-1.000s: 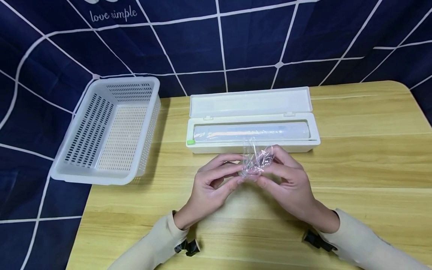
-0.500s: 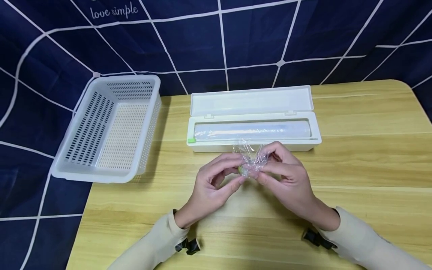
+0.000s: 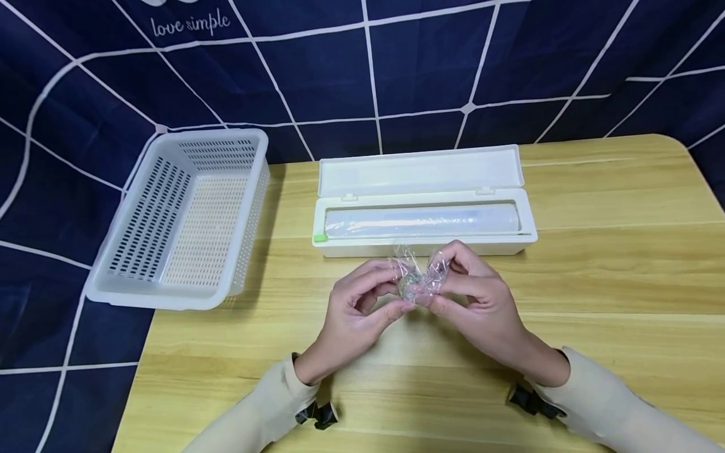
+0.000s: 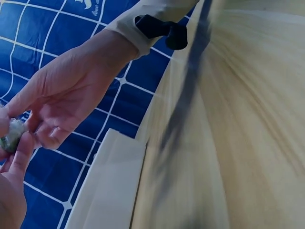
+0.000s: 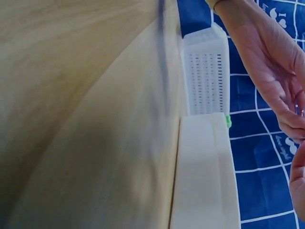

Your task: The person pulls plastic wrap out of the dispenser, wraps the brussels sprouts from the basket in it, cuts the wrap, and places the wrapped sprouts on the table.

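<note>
A small greenish lump bundled in crinkled clear cling film (image 3: pixel 412 286) is held between both hands, over the table in front of the cling film box. My left hand (image 3: pixel 359 308) pinches its left side with thumb and fingertips. From the right, my right hand (image 3: pixel 481 299) grips gathered film between thumb and curled fingers. Loose film ends stick up above the fingertips. In the left wrist view the wrapped lump (image 4: pixel 13 136) shows green through the film at the left edge; fingers cover much of it. What lies inside cannot be told.
Just beyond the hands stands a long white box (image 3: pixel 425 247) with its lid (image 3: pixel 419 173) raised, holding a roll of cling film (image 3: pixel 421 220). A green slider (image 3: pixel 320 238) sits at its left corner. The white perforated basket (image 3: pixel 240 277) stands at left. Dark blue gridded cloth (image 3: pixel 317 75) hangs behind.
Both hands stay in nearly the same place while the fingers work the film. The wrapped lump has turned, its green showing more, and the film ends have shifted between the fingertips.
</note>
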A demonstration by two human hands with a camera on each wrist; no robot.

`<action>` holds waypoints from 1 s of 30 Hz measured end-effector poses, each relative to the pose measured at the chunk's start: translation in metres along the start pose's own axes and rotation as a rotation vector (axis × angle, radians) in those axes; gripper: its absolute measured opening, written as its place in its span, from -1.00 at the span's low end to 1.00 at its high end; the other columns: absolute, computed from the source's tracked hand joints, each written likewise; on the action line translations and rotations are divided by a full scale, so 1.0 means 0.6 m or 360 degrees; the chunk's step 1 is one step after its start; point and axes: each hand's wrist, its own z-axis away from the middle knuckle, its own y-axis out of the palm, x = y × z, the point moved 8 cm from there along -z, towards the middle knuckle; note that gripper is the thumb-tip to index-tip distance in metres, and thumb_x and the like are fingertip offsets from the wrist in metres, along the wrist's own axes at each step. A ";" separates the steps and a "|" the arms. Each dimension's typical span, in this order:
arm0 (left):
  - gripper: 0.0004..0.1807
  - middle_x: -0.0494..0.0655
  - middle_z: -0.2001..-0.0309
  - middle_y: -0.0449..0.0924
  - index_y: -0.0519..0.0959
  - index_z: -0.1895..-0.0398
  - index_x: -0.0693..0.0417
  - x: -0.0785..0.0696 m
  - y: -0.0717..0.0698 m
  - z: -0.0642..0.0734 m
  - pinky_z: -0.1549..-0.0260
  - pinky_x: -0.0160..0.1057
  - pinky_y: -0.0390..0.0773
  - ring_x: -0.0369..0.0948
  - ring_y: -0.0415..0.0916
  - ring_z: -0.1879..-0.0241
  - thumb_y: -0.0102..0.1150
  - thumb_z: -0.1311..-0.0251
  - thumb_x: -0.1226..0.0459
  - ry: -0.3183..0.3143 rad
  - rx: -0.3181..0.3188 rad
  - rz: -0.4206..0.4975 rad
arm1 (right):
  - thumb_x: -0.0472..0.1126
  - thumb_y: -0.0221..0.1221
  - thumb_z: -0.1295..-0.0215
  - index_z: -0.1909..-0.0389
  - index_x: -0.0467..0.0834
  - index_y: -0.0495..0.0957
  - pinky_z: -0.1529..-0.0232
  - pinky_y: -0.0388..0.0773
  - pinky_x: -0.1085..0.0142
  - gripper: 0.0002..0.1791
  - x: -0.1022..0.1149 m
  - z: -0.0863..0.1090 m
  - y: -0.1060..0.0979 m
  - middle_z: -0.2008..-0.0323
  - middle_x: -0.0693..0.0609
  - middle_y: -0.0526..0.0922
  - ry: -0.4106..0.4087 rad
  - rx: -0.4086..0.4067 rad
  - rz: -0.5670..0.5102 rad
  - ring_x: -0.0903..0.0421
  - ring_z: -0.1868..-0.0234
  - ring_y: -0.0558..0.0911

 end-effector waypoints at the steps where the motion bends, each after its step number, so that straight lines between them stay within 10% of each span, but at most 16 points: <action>1: -0.51 0.48 -0.12 0.58 0.56 -0.14 0.66 -0.001 0.000 -0.001 -0.11 -0.02 0.71 0.00 0.67 -0.11 0.35 -0.08 0.82 0.0013 0.0011 -0.0004 | -0.25 0.40 -0.51 0.12 -0.40 0.81 -0.11 0.65 0.34 -0.77 0.000 0.001 0.000 0.04 -0.19 0.56 -0.0004 0.0000 -0.0004 0.06 0.03 0.59; 12: -0.47 0.49 -0.07 0.50 0.51 -0.17 0.67 -0.016 0.006 -0.003 0.26 -0.07 0.81 0.12 0.72 0.25 0.31 -0.07 0.86 0.0160 0.0057 0.0045 | -0.25 0.44 -0.46 0.22 -0.35 0.78 -0.16 0.63 0.34 -0.81 -0.003 0.004 0.000 0.05 -0.14 0.60 0.0000 -0.0064 -0.0080 0.02 -0.03 0.57; 30: -0.56 0.57 -0.11 0.50 0.51 0.00 0.55 -0.017 0.006 -0.007 -0.08 0.02 0.72 0.02 0.62 -0.21 0.29 -0.05 0.87 0.0139 0.0024 0.0163 | -0.41 0.44 -0.41 0.18 -0.48 0.64 -0.16 0.69 0.23 -0.80 0.003 0.003 0.003 0.00 -0.20 0.56 0.0069 -0.0105 -0.0205 -0.01 -0.06 0.60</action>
